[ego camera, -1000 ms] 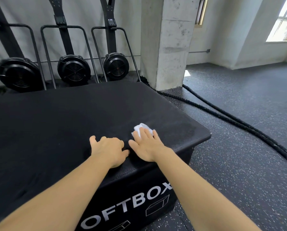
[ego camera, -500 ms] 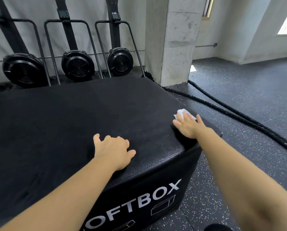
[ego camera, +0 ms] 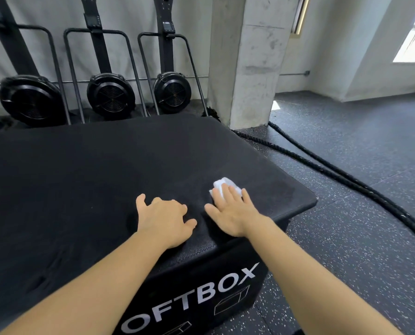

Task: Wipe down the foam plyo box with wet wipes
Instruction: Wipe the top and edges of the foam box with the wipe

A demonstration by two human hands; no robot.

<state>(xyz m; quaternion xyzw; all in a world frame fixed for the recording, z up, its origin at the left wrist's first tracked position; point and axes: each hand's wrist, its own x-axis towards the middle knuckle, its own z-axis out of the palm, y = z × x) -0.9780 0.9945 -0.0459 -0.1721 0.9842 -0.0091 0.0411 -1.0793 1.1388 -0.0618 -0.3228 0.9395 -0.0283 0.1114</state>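
Note:
The black foam plyo box (ego camera: pixel 85 180) fills the left and middle of the view, with white lettering on its near side. My right hand (ego camera: pixel 233 211) lies flat on the box top near its front right corner, straight fingers pressing a white wet wipe (ego camera: pixel 223 186) whose far edge shows past the fingertips. My left hand (ego camera: pixel 164 218) rests on the top just left of it, fingers spread and bent down onto the surface, holding nothing.
Three black fan machines (ego camera: pixel 111 95) stand against the wall behind the box. A concrete pillar (ego camera: pixel 247 61) rises at the box's back right corner. Thick black ropes (ego camera: pixel 346 180) run across the speckled rubber floor (ego camera: pixel 361 250) to the right.
My right hand slid the wipe out to the box's right edge, then back left beside my left hand. My left hand stayed in place.

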